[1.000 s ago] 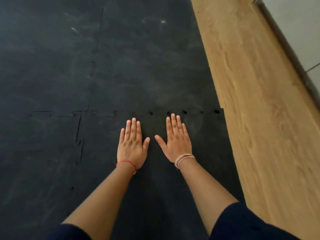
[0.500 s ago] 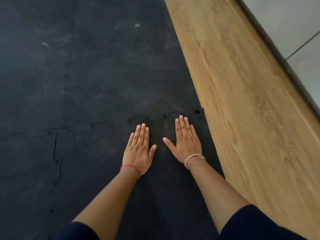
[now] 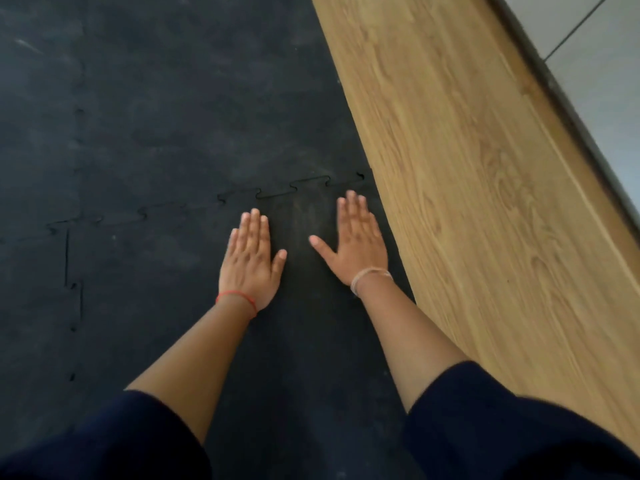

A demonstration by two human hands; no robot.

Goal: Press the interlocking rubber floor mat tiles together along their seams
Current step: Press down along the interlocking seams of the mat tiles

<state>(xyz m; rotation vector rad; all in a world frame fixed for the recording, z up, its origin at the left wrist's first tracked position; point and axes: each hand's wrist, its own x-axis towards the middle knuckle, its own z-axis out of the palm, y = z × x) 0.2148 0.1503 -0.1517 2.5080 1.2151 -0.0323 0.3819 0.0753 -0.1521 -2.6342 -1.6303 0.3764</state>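
Black rubber mat tiles cover the floor. My left hand (image 3: 250,261) and my right hand (image 3: 356,242) lie flat, palms down, on the near tile (image 3: 304,341). Their fingertips point at the jigsaw seam (image 3: 294,190) that joins it to the far tile (image 3: 207,109). The seam's teeth show as thin dark gaps just beyond my fingers, most open near the tile's right corner. Another toothed seam (image 3: 69,271) runs down the near tile's left side, beside the left tile (image 3: 31,306). Neither hand holds anything.
Bare wooden floor (image 3: 467,202) borders the mats on the right. A dark skirting strip and pale wall (image 3: 595,64) run along the far right. White scuff marks dot the far tiles.
Both hands have stayed flat on the near tile, with the right hand shifting out towards the tile's right edge. The camera has swung left and closer, so the seam now looks slanted.
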